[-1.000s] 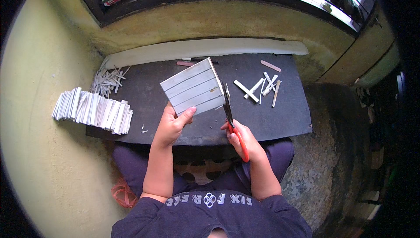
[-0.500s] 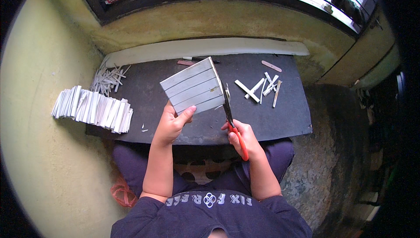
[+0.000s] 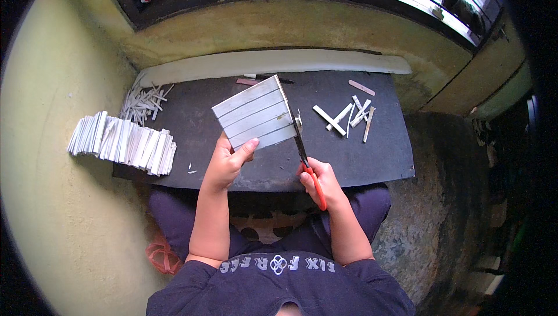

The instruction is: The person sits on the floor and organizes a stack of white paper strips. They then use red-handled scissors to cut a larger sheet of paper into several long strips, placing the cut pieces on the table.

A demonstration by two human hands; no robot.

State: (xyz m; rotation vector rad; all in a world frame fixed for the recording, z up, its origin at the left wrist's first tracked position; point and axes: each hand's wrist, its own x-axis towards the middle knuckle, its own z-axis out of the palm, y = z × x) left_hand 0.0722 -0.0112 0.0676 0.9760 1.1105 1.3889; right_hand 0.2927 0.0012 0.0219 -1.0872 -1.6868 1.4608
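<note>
My left hand (image 3: 232, 156) pinches the near left corner of a pale, lined panel (image 3: 253, 112), thumb on top. The panel looks made of strips laid side by side, with a small brown spot near its right edge. My right hand (image 3: 319, 179) grips the red handles of a pair of scissors (image 3: 314, 183). Their dark blades lie along the panel's right edge, looking nearly closed. A small pale scrap (image 3: 299, 119) hangs by the blades. Both hands are held above the near part of the dark table (image 3: 192, 106).
A long row of stacked white strips (image 3: 125, 144) stands at the left, with a heap of thin slivers (image 3: 145, 104) behind it. Several loose pale strips (image 3: 349, 118) and a pinkish stick (image 3: 361, 87) lie at the right. A long white sheet (image 3: 267, 65) runs along the back wall.
The scissor blades have closed further along the panel's right edge, and my right hand's grip has tightened. A thin sliver below the panel's near right corner no longer shows. My left hand barely moved.
</note>
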